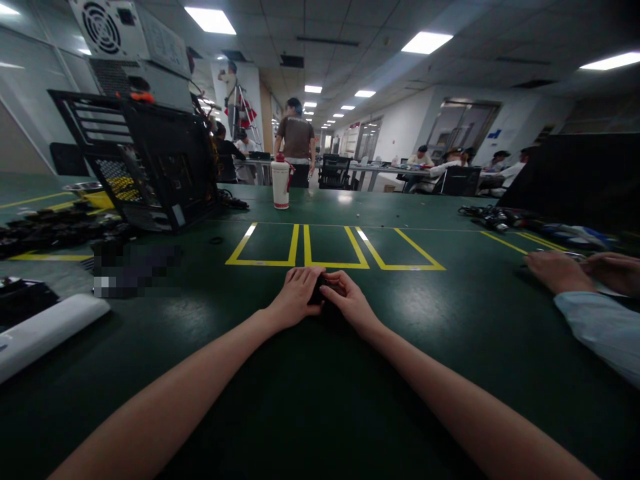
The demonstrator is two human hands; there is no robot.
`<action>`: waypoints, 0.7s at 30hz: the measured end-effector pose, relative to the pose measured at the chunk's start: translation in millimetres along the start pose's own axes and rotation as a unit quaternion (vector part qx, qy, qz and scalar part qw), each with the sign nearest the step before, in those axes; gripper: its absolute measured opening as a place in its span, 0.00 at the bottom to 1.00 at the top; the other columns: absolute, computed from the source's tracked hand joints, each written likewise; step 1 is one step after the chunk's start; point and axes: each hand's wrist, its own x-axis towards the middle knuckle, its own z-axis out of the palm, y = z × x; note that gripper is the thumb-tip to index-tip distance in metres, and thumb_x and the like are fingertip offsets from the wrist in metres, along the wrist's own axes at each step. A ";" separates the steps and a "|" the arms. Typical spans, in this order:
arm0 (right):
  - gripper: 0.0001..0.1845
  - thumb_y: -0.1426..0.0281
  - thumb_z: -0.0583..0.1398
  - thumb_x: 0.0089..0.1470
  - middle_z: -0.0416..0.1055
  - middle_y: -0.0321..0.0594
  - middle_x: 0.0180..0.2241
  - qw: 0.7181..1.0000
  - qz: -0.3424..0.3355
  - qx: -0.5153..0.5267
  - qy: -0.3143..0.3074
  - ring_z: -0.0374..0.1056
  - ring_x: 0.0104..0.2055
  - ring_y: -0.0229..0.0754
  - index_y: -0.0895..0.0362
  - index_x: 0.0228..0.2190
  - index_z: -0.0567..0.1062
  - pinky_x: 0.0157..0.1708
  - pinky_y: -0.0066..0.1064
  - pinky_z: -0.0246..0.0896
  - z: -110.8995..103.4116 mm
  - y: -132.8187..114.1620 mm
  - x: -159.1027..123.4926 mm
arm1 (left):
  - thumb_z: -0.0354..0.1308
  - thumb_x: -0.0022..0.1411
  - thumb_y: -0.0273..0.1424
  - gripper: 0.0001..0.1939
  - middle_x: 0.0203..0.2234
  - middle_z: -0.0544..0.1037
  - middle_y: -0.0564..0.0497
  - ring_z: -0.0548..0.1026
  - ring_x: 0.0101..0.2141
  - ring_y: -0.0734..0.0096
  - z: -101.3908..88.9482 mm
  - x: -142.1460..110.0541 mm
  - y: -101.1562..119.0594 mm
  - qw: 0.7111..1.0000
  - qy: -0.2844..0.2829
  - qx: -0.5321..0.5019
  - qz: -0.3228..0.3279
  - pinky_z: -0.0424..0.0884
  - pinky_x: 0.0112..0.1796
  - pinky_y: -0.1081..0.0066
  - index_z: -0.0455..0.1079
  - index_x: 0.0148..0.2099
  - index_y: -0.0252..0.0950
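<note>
Head view: both hands meet over the near middle of the table (210, 380), just short of three yellow tape frames (337, 265). The left hand (299, 293) is curled over a small dark object (317, 292), fingers above and thumb below; the right hand (350, 300) is partly closed at its right side, thumb and fingertips bent inward upon it. The object lies between the two palms, mostly covered, so its kind cannot be told. The two-sided hold appears meant to steady something small while fingertips work on it. The tape presumably marks set places for items. To the far left, a computer case (167, 167) bears a power supply (160, 43), seemingly stacked to save room. A white bar (55, 333) lies at the left edge. A lidded cup (281, 183) stands upright beyond the frames, probably set there out of reach of the work. At right, cables (500, 217) lie beyond a co-worker's hands (557, 270).
</note>
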 end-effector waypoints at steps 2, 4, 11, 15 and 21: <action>0.14 0.66 0.58 0.46 0.68 0.38 0.38 1.000 0.010 -0.009 0.004 0.65 0.41 0.40 0.53 0.38 0.66 0.41 0.34 0.61 -1.0 1.1 1.0 | 0.58 0.47 0.28 0.32 0.47 0.63 0.45 0.61 0.48 0.60 -1.0 0.2 0.6 1.000 -0.004 -0.001 0.000 0.54 0.48 0.61 0.50 0.53 0.35; 0.17 0.66 0.58 0.46 0.67 0.40 0.40 0.999 0.026 -0.021 0.011 0.64 0.43 0.41 0.54 0.41 0.66 0.44 0.36 0.60 -1.9 1.8 1.8 | 0.58 0.47 0.28 0.31 0.47 0.63 0.45 0.61 0.48 0.60 -1.6 0.4 0.9 1.000 -0.006 -0.005 -0.002 0.54 0.48 0.61 0.50 0.53 0.35; 0.16 0.68 0.60 0.44 0.67 0.38 0.39 1.000 0.014 0.004 -0.019 0.65 0.43 0.41 0.54 0.38 0.65 0.44 0.36 0.60 -1.1 1.0 -0.6 | 0.58 0.47 0.27 0.32 0.47 0.63 0.45 0.61 0.48 0.59 -2.1 0.3 0.3 1.000 -0.010 -0.009 -0.002 0.54 0.48 0.60 0.49 0.53 0.36; 0.12 0.67 0.59 0.45 0.67 0.35 0.34 1.000 0.004 0.005 -0.009 0.65 0.39 0.38 0.53 0.35 0.65 0.40 0.33 0.62 0.4 -0.7 -2.4 | 0.57 0.47 0.27 0.31 0.47 0.63 0.45 0.61 0.49 0.59 -2.4 1.2 0.9 1.000 -0.008 -0.010 -0.006 0.54 0.48 0.60 0.49 0.53 0.36; 0.13 0.66 0.58 0.46 0.66 0.38 0.38 1.000 0.005 -0.027 0.010 0.64 0.41 0.39 0.53 0.37 0.65 0.41 0.33 0.61 -1.4 0.9 -0.5 | 0.58 0.47 0.28 0.31 0.47 0.63 0.45 0.61 0.48 0.59 -2.8 1.0 1.2 1.000 -0.007 -0.011 -0.008 0.54 0.48 0.60 0.50 0.53 0.36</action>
